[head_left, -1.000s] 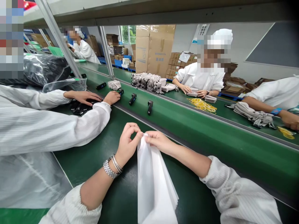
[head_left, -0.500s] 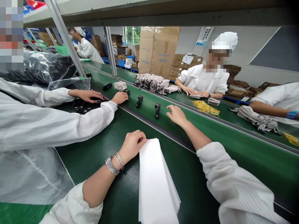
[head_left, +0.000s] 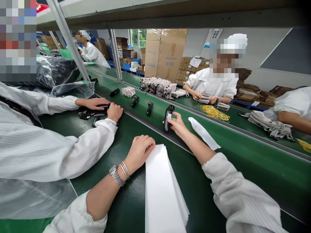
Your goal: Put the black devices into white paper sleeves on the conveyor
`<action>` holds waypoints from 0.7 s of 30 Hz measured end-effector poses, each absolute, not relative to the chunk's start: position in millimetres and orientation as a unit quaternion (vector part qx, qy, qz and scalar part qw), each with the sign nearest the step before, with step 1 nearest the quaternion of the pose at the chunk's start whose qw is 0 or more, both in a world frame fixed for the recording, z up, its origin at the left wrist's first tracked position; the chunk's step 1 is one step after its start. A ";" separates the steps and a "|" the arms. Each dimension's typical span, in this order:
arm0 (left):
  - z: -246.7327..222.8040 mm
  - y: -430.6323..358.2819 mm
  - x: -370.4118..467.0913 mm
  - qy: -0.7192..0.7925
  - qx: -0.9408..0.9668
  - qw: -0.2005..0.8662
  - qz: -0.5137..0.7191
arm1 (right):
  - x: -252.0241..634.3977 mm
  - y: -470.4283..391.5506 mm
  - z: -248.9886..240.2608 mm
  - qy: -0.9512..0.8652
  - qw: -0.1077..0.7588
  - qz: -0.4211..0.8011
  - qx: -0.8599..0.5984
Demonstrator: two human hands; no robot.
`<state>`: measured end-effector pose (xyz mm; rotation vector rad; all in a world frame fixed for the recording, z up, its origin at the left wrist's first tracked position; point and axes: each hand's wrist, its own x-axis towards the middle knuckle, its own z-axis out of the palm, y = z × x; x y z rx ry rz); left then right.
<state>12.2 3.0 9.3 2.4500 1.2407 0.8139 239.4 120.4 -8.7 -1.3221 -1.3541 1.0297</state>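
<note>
My left hand (head_left: 142, 149) is closed at the top corner of a stack of long white paper sleeves (head_left: 163, 187), fingers pinched on its edge. A black handheld device (head_left: 168, 118) with a small white label is gripped in my right hand (head_left: 178, 125), raised over the green belt. Right of that hand, a single white sleeve (head_left: 204, 133) lies on the belt. Two more black devices, one nearer (head_left: 150, 108) and one farther (head_left: 135, 101), stand on the belt to the left.
At the left, a co-worker's hands (head_left: 114, 112) touch black devices on the table. Across the belt, a person in white handles grey bundles near yellow rubber bands (head_left: 213, 111). A metal post (head_left: 115, 55) and an overhead shelf (head_left: 155, 16) frame the view.
My right hand has closed on a black device and lifted it. The belt devices have shifted, and a white sleeve now shows beyond my right forearm. The co-worker's nearer hand has drawn back left.
</note>
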 end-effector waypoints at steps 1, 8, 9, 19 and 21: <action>9.2 2.6 12.4 0.427 0.847 0.130 0.288 | 237.5 106.1 -4.9 -0.542 0.510 0.471 -0.474; 14.9 -2.2 12.8 0.401 0.842 0.136 0.334 | 212.1 41.0 8.6 -0.528 0.538 0.572 -0.323; 16.3 -3.6 13.1 0.392 0.842 0.143 0.342 | 208.5 38.0 7.3 -0.537 0.536 0.567 -0.320; 23.2 -8.4 13.3 0.399 0.745 0.193 0.500 | 186.2 6.1 6.1 -0.642 0.337 0.617 -0.306; 21.8 -5.0 12.3 0.418 0.730 0.207 0.499 | 184.0 2.9 9.4 -0.627 0.325 0.639 -0.304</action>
